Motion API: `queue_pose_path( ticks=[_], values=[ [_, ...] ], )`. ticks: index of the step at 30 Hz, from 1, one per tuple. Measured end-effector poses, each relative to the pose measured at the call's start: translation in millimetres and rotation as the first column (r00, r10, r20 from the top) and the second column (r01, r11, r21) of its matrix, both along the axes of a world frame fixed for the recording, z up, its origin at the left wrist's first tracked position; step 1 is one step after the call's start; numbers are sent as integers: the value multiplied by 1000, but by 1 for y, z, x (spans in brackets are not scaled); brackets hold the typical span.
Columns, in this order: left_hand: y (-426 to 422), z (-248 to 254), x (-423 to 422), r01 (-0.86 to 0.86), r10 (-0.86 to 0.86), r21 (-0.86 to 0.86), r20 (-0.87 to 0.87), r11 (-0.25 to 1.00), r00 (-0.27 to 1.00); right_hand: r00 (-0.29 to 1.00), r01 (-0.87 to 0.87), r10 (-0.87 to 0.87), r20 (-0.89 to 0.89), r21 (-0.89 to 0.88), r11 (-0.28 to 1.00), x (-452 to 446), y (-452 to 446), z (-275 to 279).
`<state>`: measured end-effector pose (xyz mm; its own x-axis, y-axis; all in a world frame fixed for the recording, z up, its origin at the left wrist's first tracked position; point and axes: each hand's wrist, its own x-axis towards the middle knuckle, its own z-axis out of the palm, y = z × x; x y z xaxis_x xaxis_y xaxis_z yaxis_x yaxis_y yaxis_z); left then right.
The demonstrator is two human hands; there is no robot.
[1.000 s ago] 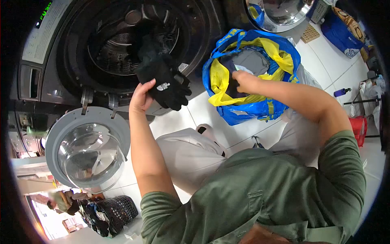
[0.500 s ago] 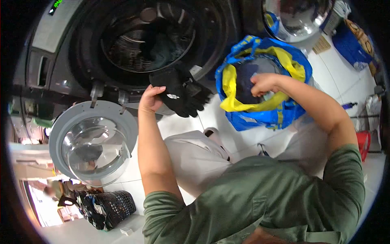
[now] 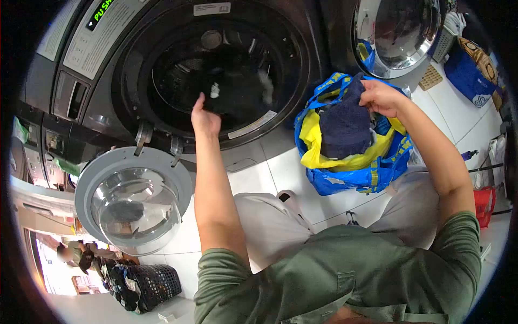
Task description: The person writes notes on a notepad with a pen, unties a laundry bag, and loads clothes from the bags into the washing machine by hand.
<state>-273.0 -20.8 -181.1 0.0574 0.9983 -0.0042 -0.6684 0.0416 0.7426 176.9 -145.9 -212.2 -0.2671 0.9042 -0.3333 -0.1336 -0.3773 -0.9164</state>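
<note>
My left hand is at the mouth of the washing machine drum, one finger stretched out and nothing visibly gripped. Just beyond it, a dark blurred item with a white mark, which looks like the black gloves, is inside the drum opening. At the right, my right hand pinches the upper edge of a navy cloth, towel-like in texture. That cloth is lifted partly out of the blue bag with its yellow lining. Other fabric shows beneath it in the bag.
An open round door hangs left of the drum. A second open glass door is above the bag. A black laundry basket with clothes stands lower left, near another person. A blue bin is at upper right.
My left hand has moved up to the drum, and the black gloves have left it and gone inside. My right hand has drawn the navy cloth up out of the bag.
</note>
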Motion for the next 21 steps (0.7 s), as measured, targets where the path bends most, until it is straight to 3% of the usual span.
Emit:
queue_pose_path(
  ticks=[1, 4, 7, 8, 11, 15, 16, 21],
  values=[
    [8, -5, -3, -67, 67, 38, 1, 997, 998, 1000, 1, -1, 13, 8, 1000, 6, 2, 0],
    [18, -37, -14, -252, 240, -205, -81, 946, 967, 994, 63, -69, 84, 73, 995, 17, 2, 7],
    [27, -69, -41, 48, -206, -443, -315, 895, 926, 995, 52, -59, 75, 99, 994, 24, -3, 25],
    [8, -50, -23, -9, -248, -465, -488, 885, 837, 996, 45, -52, 66, 110, 993, 25, -7, 32],
    [-6, -37, -21, 207, -421, -501, -363, 840, 831, 997, -22, 14, 75, 109, 994, 29, -10, 36],
    [-13, -29, -26, 287, -359, -407, -112, 867, 927, 992, -73, 63, 107, 94, 993, 30, -7, 30],
    [-21, -24, -25, 373, -420, -332, -78, 866, 904, 990, -79, 69, 122, 86, 993, 31, -5, 27],
    [-25, -32, -41, 388, -388, -220, 43, 895, 921, 987, -130, 120, 102, 98, 987, 27, -11, 31]
  ],
)
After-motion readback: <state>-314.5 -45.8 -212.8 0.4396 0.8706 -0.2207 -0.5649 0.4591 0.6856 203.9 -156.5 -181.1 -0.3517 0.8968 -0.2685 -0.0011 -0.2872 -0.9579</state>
